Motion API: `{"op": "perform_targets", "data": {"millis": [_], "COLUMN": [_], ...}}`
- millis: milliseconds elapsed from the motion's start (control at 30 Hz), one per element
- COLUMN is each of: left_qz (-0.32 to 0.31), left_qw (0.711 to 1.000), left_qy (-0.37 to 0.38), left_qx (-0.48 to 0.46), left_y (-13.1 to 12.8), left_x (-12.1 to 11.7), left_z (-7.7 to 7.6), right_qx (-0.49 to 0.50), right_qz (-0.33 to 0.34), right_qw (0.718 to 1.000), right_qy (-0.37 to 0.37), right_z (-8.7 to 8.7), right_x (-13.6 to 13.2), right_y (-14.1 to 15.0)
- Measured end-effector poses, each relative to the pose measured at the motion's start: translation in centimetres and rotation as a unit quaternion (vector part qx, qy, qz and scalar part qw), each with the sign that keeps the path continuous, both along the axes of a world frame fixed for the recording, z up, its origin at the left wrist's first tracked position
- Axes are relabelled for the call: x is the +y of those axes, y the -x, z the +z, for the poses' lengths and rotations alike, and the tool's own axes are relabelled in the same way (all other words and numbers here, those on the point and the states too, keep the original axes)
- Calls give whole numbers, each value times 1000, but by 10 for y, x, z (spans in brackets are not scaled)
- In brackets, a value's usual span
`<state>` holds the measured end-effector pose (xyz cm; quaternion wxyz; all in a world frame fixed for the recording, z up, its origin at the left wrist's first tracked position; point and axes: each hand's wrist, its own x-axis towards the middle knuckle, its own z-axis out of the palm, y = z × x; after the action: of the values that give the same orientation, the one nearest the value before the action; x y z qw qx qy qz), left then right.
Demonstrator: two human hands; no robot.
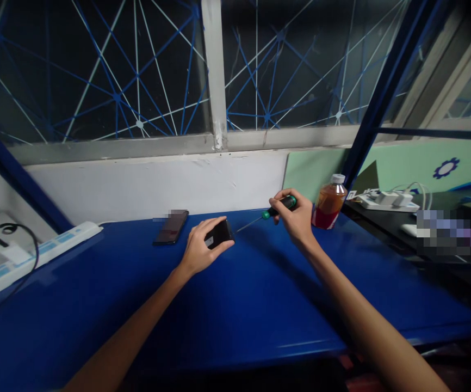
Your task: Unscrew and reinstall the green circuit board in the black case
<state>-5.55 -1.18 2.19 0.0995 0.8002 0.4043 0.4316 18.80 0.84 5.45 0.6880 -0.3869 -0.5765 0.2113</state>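
Observation:
My left hand [199, 247] is closed around a small black box-shaped device [218, 234], with the thumb along its near side and the fingers over its far side. A light mark shows on the device's top face. In my right hand [295, 215] is a screwdriver [281, 207] with a black and green handle. Its thin metal shaft slants down to the left, and the tip is at or very near the device's right end; whether they touch I cannot tell. Left of the device, a dark smartphone [171, 227] lies flat on the blue table [235, 321].
A bottle of orange-brown drink [330, 201] stands just right of my right hand. A white power strip [51, 251] with a plugged-in black cable runs along the left. Another power strip [388, 201] lies on the dark desk [382, 231] at right. Blue frame posts rise on both sides.

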Motion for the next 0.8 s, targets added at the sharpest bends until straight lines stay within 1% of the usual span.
{"op": "perform_targets", "data": {"millis": [200, 633, 733, 800], "left_qz": [-8, -7, -8, -9], "left_qw": [1000, 1000, 1000, 1000], "left_qy": [-11, -17, -18, -18], "left_qx": [-1, 1, 1, 1], "left_y": [-2, -2, -2, -2], "left_x": [0, 0, 0, 0], "left_z": [-1, 0, 0, 0], "right_qx": [-11, -38, -48, -37], "right_qz": [6, -7, 18, 66], "right_qw": [1000, 999, 999, 997], "right_qy": [-3, -11, -9, -8], "right_z": [0, -1, 2, 3], "right_x": [-5, -8, -9, -9], "right_y": [5, 6, 4, 2]}}
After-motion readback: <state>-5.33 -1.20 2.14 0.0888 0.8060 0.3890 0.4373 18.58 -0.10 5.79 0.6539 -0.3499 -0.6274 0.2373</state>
